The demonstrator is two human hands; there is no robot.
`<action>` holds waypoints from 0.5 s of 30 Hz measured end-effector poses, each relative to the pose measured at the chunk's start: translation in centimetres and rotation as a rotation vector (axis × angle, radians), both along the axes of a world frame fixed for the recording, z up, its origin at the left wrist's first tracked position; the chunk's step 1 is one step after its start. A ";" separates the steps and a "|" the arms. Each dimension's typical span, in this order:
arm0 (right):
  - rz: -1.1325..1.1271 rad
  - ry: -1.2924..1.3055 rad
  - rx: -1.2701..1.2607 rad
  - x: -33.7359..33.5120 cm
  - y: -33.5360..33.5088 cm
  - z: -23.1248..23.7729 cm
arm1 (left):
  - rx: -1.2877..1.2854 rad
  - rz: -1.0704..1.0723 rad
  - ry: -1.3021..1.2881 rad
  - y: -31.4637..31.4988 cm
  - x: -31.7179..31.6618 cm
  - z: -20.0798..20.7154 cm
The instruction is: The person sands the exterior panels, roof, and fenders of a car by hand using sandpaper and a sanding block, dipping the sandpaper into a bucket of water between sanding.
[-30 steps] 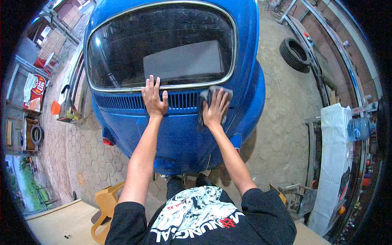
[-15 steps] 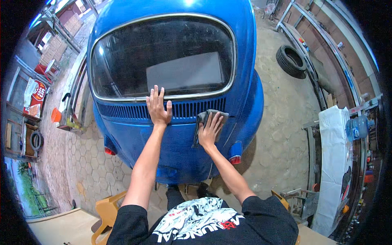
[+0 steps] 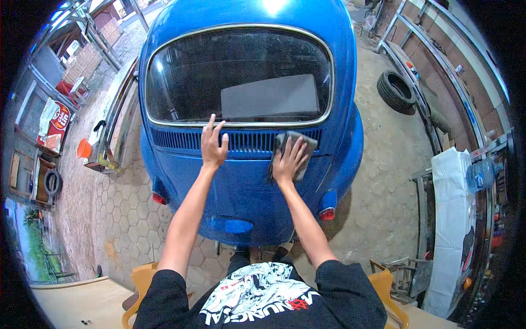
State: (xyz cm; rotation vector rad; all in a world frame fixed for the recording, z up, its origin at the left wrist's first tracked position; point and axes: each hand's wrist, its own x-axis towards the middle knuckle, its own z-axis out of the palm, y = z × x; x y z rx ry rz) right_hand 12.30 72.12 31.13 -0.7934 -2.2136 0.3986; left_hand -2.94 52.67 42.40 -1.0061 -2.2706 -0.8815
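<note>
In front of me is the rear of a blue car (image 3: 246, 189) with a rounded body. My right hand (image 3: 289, 160) holds a dark grey cloth (image 3: 308, 146) under its palm and fingers, against the right end of the vent slats (image 3: 178, 141). The fingers lie stretched over the cloth, whose edges stick out around them. My left hand (image 3: 214, 147) is open, fingers apart and pointing up, in front of the slats just below the rear window (image 3: 186, 77). Whether it touches the car I cannot tell. It holds nothing.
Red tail lights (image 3: 327, 214) sit low on both sides. A loose tyre (image 3: 396, 91) lies on the floor to the right. Further right are a white-covered bench (image 3: 450, 219) and a blue water bottle (image 3: 481, 174). A yellow chair (image 3: 143, 279) and an orange bucket (image 3: 84, 148) are on the left.
My view has shifted, so the car sits further right in it. My right hand and the cloth have moved slightly up on the slats. My left hand has shifted left along the car.
</note>
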 end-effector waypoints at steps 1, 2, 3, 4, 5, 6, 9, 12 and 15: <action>0.033 -0.054 -0.064 1.2 -1.4 -0.6 | 0.018 0.015 -0.033 -1.5 -0.6 -0.3; 0.029 -0.059 -0.062 1.9 -2.1 -0.5 | 0.013 0.069 -0.010 -2.6 -1.3 -0.6; 0.064 -0.078 -0.107 2.3 -2.7 -0.4 | 0.021 0.120 0.010 -3.8 -2.3 -1.1; 0.101 -0.098 -0.149 2.5 -3.1 0.0 | 0.034 0.173 0.029 -4.8 -3.5 -2.0; 0.113 -0.128 -0.216 2.4 -3.5 0.7 | 0.077 0.280 0.010 -5.1 -4.4 -2.9; 0.135 -0.162 -0.242 1.9 -3.7 1.4 | 0.119 0.390 -0.011 -5.5 -5.3 -3.9; 0.128 -0.246 -0.117 -0.5 -2.2 2.5 | 0.064 0.417 -0.139 -6.0 -6.7 -6.6; 0.029 -0.174 0.064 -2.7 1.0 3.3 | -0.078 0.406 -0.211 -5.0 -7.1 -6.9; 0.004 -0.167 -0.043 -2.9 1.4 4.0 | -0.011 0.335 -0.241 -4.2 -6.4 -6.0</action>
